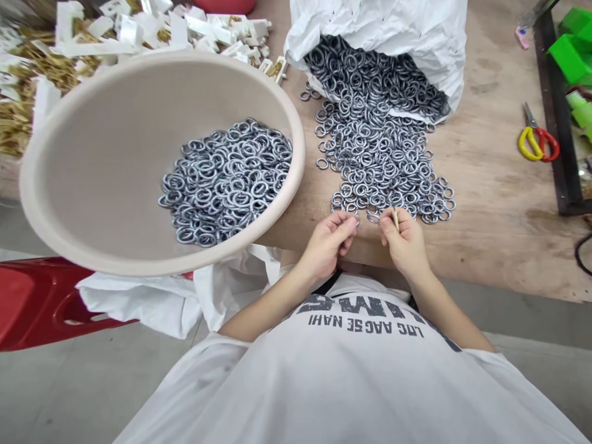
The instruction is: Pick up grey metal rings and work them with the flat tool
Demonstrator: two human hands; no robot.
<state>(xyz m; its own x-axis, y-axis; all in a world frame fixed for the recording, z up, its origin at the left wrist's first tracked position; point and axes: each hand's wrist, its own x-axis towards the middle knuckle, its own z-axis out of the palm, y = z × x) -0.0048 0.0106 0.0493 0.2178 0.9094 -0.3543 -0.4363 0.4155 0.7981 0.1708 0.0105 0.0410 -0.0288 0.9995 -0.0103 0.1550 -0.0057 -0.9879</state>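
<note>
My left hand (pixel 327 243) is closed in a pinch on a small metal ring, mostly hidden by the thumb and fingers. My right hand (pixel 407 243) is closed around a thin pale stick (pixel 395 218), whose tip stands up between thumb and forefinger. Both hands are at the table's front edge, a short gap apart. Just beyond them spreads a pile of grey metal rings (pixel 379 160), spilling from the mouth of a white sack (pixel 379 24). To the left, a big beige basin (pixel 106 123) leans toward me with many similar rings (pixel 231 182) heaped in its right side.
White and gold-coloured parts (pixel 134 31) are piled behind the basin. Scissors (pixel 539 140) with yellow and red handles lie on the wooden table (pixel 490 203) at right, near a dark frame (pixel 557 123) and green containers (pixel 576 52). A red stool (pixel 41 302) stands below left.
</note>
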